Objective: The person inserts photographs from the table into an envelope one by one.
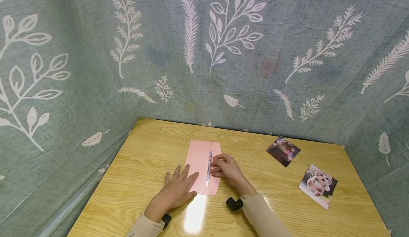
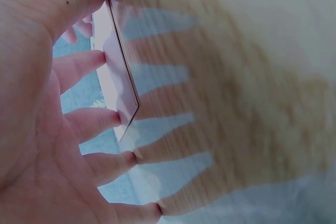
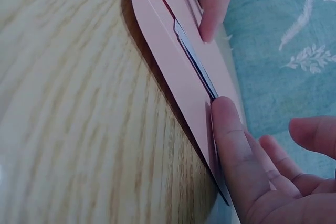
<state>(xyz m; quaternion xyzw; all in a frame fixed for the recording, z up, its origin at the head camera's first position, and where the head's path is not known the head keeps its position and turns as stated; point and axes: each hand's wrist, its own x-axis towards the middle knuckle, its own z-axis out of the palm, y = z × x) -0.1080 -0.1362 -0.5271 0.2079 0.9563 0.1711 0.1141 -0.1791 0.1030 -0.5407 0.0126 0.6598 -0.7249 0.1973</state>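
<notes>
All but a strip of the card (image 1: 208,174) is hidden in the pink envelope (image 1: 196,155); both sleeves (image 1: 264,215) are cropped

White glare streaks the table (image 1: 150,148) (blurred from the left wrist).

Card (image 1: 208,171) partly in envelope (image 1: 195,155) on tabletop (image 1: 153,137), cloth (image 1: 198,87) behind.
Left grip (image 1: 177,190) at envelope's near-left corner, partly on it; right grip (image 1: 229,170) over right-hand flap (image 1: 214,188), touching card. Card lies lengthwise beside flap. Far photo (image 1: 283,151) well right of envelope, near tabletop's back edge; near photo (image 1: 318,186) farther right and closer in. Photos apart, both directly on tabletop.
</notes>
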